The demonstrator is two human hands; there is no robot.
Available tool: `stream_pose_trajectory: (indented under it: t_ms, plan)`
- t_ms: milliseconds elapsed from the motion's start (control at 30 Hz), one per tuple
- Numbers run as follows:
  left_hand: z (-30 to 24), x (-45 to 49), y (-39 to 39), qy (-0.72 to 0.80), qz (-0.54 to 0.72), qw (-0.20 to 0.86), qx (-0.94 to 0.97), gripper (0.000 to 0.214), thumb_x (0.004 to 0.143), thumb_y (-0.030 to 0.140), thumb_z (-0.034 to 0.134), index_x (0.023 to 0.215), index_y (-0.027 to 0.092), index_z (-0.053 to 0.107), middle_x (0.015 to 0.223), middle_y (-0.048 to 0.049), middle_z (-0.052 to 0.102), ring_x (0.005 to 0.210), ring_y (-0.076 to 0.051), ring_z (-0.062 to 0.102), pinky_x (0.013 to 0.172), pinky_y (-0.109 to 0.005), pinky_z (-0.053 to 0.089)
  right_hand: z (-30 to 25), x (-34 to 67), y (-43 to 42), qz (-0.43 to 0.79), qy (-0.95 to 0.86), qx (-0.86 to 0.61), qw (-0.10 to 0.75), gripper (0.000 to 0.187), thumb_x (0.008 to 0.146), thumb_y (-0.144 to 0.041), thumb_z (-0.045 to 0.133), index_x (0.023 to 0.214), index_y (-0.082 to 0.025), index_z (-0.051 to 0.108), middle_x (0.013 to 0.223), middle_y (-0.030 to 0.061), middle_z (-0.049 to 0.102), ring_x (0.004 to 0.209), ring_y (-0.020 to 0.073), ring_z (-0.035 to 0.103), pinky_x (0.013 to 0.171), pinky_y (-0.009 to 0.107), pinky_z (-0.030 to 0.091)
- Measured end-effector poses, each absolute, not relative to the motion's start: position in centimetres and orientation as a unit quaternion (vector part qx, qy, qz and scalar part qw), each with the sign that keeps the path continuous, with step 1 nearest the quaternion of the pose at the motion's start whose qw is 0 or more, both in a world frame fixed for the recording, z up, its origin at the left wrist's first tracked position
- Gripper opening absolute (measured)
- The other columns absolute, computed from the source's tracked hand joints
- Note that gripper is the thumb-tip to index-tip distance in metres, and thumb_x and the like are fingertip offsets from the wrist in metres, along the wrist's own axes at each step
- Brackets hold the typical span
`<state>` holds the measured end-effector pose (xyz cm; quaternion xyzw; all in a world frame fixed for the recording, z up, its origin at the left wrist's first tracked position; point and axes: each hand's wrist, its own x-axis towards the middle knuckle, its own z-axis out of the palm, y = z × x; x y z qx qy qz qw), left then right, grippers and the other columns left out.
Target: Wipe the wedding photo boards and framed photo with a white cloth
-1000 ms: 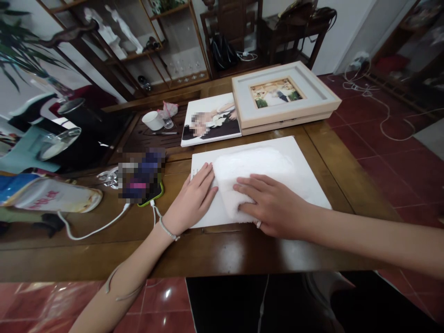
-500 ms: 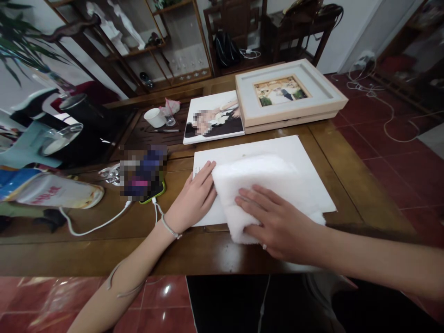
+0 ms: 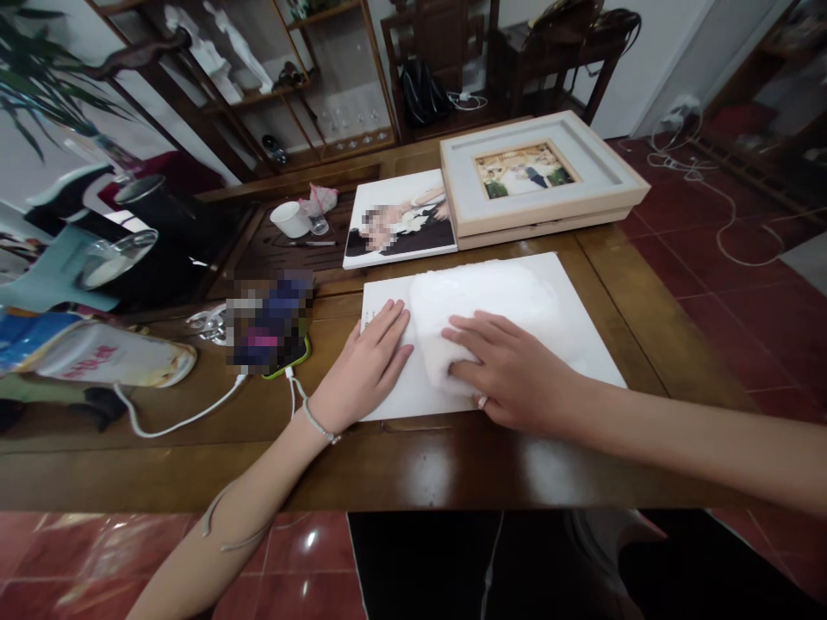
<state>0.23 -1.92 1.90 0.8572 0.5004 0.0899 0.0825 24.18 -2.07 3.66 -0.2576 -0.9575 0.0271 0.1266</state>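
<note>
A white flat board (image 3: pixel 568 344) lies on the wooden table (image 3: pixel 194 448) in front of me. My left hand (image 3: pixel 365 370) rests flat on the board's left edge, fingers stretched out, a bracelet at the wrist. My right hand (image 3: pixel 507 370) presses flat, fingers extended, on a white cloth (image 3: pixel 478 301) spread over the board's middle.
Behind the board lie a photo print (image 3: pixel 397 220) and a light wooden picture frame (image 3: pixel 539 176). To the left are a phone (image 3: pixel 271 331) with a white cable, a lying white pouch (image 3: pixel 96 357), a white cup (image 3: pixel 289 219) and a tea tray. Shelves stand behind.
My right hand pulled the cloth toward the table's near edge, then pushed it back up onto the board. My left hand has stayed in place on the board's left edge.
</note>
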Motion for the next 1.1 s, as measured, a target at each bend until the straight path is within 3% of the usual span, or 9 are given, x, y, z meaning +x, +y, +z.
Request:
stream_pose_trajectory:
  t_ms: [233, 433, 600, 867, 1100]
  plan:
    - [1.8, -0.1, -1.9, 0.493, 0.078, 0.086, 0.862, 0.046, 0.097, 0.021, 0.032, 0.142, 0.013, 0.037, 0.155, -0.0172, 0.03, 0.146, -0.029, 0.023, 0.113, -0.056, 0.03, 3.9, 24.0, -6.5, 0.05, -0.97, -0.205, 0.125, 0.022, 0.074, -0.025, 0.066, 0.094, -0.017, 0.066, 0.13, 0.0214, 0.056, 0.127, 0.0382, 0.046, 0.108, 0.054, 0.031]
    - [2.0, 0.2, -1.9, 0.495, 0.08, 0.082, 0.861, 0.047, 0.099, 0.026, 0.033, 0.143, 0.011, 0.036, 0.155, -0.0178, 0.03, 0.146, -0.028, 0.023, 0.115, -0.053, 0.029, 4.1, 24.7, -4.1, 0.053, -0.966, -0.224, 0.117, 0.033, 0.069, -0.022, 0.07, 0.101, -0.018, 0.066, 0.129, 0.0184, 0.057, 0.124, 0.0355, 0.048, 0.105, 0.052, 0.036]
    - [2.0, 0.3, -2.0, 0.505, 0.083, 0.082, 0.855, 0.049, 0.099, 0.03, 0.036, 0.144, 0.011, 0.035, 0.154, -0.017, 0.033, 0.145, -0.028, 0.025, 0.116, -0.052, 0.028, 4.1, 24.3, -1.6, 0.029, -0.962, -0.248, 0.113, 0.033, 0.073, -0.019, 0.064, 0.106, -0.014, 0.066, 0.122, 0.0194, 0.06, 0.121, 0.0362, 0.05, 0.103, 0.052, 0.038]
    - [1.7, 0.0, -2.0, 0.487, 0.108, 0.093, 0.862, 0.047, 0.096, 0.022, 0.035, 0.142, 0.016, 0.038, 0.154, -0.0165, 0.032, 0.145, -0.03, 0.025, 0.113, -0.056, 0.03, 3.9, 24.0, -6.1, 0.036, -0.971, -0.205, 0.12, 0.026, 0.073, -0.025, 0.066, 0.097, -0.018, 0.067, 0.13, 0.0199, 0.056, 0.126, 0.0372, 0.046, 0.108, 0.054, 0.031]
    - [1.8, 0.0, -2.0, 0.494, 0.099, 0.099, 0.858, 0.046, 0.097, 0.022, 0.034, 0.141, 0.016, 0.039, 0.155, -0.0165, 0.031, 0.145, -0.03, 0.024, 0.114, -0.056, 0.029, 4.3, 24.5, -5.7, 0.079, -0.966, -0.214, 0.121, 0.03, 0.069, -0.025, 0.07, 0.098, -0.018, 0.066, 0.126, 0.0176, 0.059, 0.123, 0.0343, 0.049, 0.106, 0.051, 0.035]
